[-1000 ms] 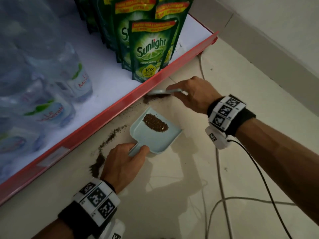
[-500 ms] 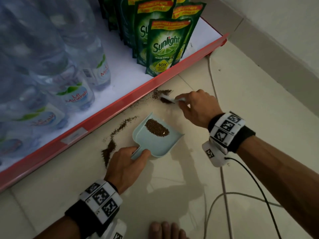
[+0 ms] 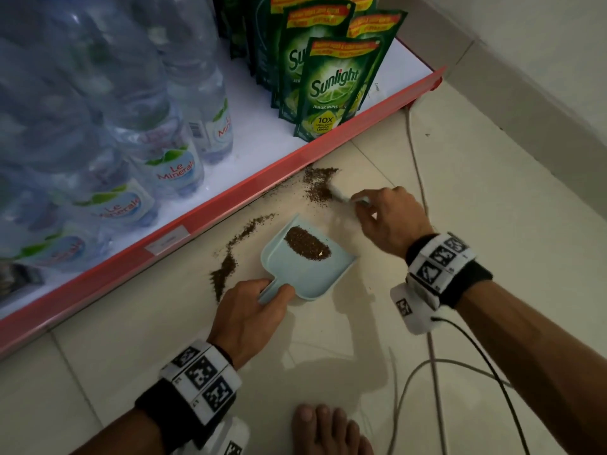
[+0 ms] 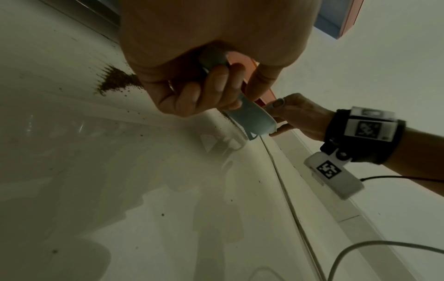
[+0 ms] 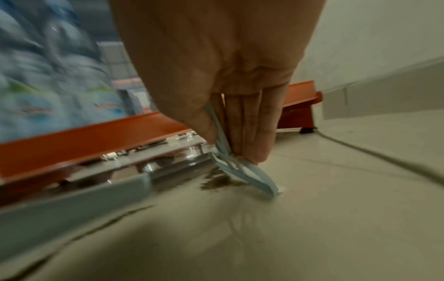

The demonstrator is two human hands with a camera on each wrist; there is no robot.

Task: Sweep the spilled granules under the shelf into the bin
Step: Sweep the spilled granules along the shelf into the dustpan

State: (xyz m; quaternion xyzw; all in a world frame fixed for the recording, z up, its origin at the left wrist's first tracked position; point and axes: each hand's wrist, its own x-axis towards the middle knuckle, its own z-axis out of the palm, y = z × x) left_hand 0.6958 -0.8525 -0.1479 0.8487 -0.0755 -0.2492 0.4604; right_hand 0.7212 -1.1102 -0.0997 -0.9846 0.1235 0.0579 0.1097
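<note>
A pale blue dustpan (image 3: 307, 274) lies on the floor tiles with a heap of brown granules (image 3: 307, 247) in it. My left hand (image 3: 253, 310) grips its handle (image 4: 213, 59). My right hand (image 3: 391, 221) pinches a small pale blue brush (image 3: 348, 199), whose tip touches a patch of spilled granules (image 3: 317, 185) beside the red shelf edge (image 3: 262, 178). In the right wrist view the brush (image 5: 242, 171) presses on the floor at the granules (image 5: 216, 182). Another trail of granules (image 3: 236, 254) lies left of the dustpan, also seen in the left wrist view (image 4: 115, 81).
Water bottles (image 3: 157, 159) and green Sunlight pouches (image 3: 331, 90) stand on the low white shelf. Grey cables (image 3: 437, 366) run over the floor on the right. A bare foot (image 3: 328, 428) is at the bottom. A wall (image 3: 525, 60) rises at the far right.
The right hand with the brush has drawn back from under the shelf edge, dragging granules out onto the open tile. The left hand and dustpan have kept still. The head view has shifted.
</note>
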